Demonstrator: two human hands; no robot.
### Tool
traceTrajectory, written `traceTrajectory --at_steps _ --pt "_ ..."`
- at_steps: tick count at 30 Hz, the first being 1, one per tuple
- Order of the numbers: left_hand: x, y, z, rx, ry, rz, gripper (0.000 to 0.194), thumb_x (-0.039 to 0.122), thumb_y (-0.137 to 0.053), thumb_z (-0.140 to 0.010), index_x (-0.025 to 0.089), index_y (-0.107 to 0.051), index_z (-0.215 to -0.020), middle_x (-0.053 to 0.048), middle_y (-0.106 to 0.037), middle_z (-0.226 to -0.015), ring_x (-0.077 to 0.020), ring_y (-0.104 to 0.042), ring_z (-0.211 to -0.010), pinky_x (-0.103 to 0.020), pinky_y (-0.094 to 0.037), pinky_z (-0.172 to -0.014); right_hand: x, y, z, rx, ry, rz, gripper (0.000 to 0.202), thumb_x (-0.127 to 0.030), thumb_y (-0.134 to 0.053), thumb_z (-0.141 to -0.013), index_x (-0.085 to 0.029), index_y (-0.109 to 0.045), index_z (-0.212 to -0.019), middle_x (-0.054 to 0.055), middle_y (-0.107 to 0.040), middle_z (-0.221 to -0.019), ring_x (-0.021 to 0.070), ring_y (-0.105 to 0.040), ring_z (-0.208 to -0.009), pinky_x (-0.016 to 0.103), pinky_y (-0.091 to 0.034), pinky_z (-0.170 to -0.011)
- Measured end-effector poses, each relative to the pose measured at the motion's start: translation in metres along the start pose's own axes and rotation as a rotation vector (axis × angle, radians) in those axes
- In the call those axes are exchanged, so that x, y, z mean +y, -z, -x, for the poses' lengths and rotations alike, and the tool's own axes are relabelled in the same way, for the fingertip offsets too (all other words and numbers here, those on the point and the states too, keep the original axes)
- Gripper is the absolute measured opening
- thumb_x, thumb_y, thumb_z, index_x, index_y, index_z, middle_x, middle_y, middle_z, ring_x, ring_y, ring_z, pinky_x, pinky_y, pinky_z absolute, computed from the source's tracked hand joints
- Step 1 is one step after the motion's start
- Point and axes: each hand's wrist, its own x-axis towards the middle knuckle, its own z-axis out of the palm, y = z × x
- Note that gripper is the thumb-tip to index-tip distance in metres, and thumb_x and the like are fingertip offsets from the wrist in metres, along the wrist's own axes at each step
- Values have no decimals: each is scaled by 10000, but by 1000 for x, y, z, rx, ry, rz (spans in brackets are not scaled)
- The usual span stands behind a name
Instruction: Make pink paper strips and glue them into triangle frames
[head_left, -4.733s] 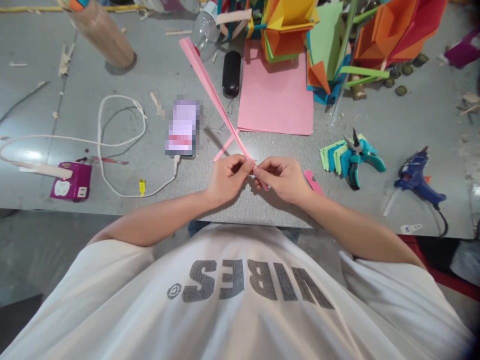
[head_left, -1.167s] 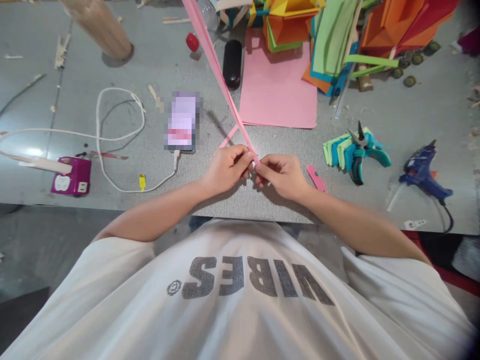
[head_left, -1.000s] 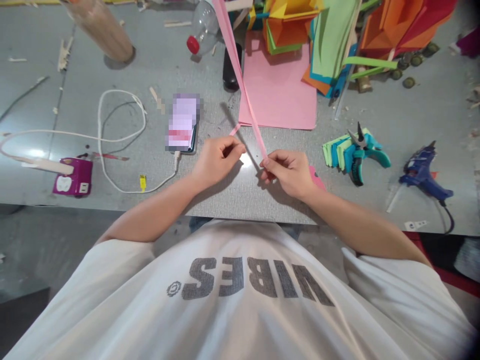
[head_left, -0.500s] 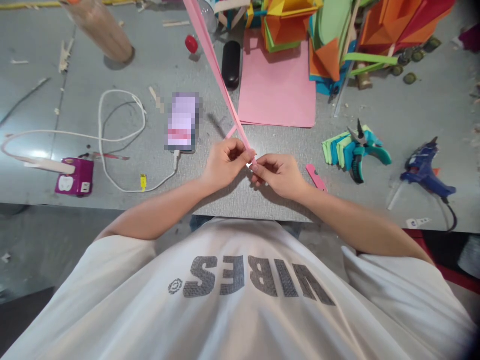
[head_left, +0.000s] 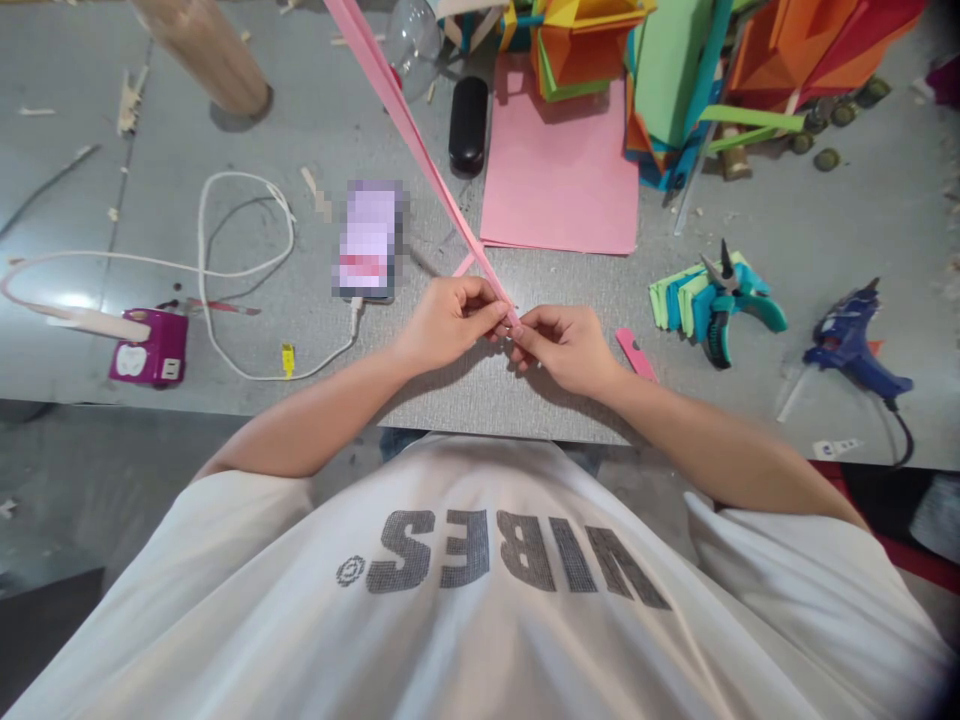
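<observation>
Long pink paper strips (head_left: 431,165) run from the top of the view down to both hands at the middle of the table's front part. My left hand (head_left: 461,322) pinches them near their lower end. Close beside it, my right hand (head_left: 562,345) has thumb and fingers pressed together on the very end of the strips. The fingertips of the two hands nearly touch. A short pink piece (head_left: 465,265) sticks out behind my left hand. Pink paper sheets (head_left: 559,190) lie flat beyond the hands, and a small pink piece (head_left: 635,354) lies right of my right hand.
On the left are a phone (head_left: 370,240), a white cable (head_left: 225,372), a purple adapter (head_left: 154,347) and a bottle (head_left: 217,60). Pliers (head_left: 726,290) on folded paper and a blue glue gun (head_left: 855,345) lie right. Colourful paper shapes (head_left: 592,45) and a black case (head_left: 468,125) stand behind.
The upper part of the pink strips has swung left. Both hands have shifted very slightly right, still pinching the lower end. The view has moved a little.
</observation>
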Motion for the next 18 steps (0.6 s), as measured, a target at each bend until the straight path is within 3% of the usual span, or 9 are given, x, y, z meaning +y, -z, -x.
traceTrajectory --at_steps 5,10,13,18 --pt "1 3 0 -7 85 10 100 228 -844 -895 142 -816 -851 -60 -794 -738 -112 -701 -606 -225 -554 -560 -1 4 -1 42 19 -21 602 -778 -903 -860 -193 -764 -844 37 -761 -707 151 -712 -564 298 -595 -538" --pt "0 5 -1 3 109 -21 181 299 -923 -828 151 -819 -842 -44 -776 -713 -118 -678 -598 -234 -510 -531 -3 5 -1 25 13 -36 640 -812 -905 -829 -190 -755 -833 35 -762 -699 150 -723 -566 286 -610 -551" --pt "-3 6 -3 25 65 -25 290 346 -998 -761 167 -770 -775 -30 -752 -691 -115 -651 -593 -245 -492 -531 -3 3 -1 7 -2 -33 648 -826 -898 -827 -195 -748 -839 38 -768 -706 151 -725 -576 286 -617 -556" --pt "-6 -1 -4 41 -35 -8 240 368 -927 -859 174 -786 -871 -19 -768 -766 -97 -644 -612 -242 -491 -557 -5 -1 1 -29 -15 -26 640 -819 -904 -825 -202 -732 -821 27 -754 -696 153 -726 -579 288 -610 -558"
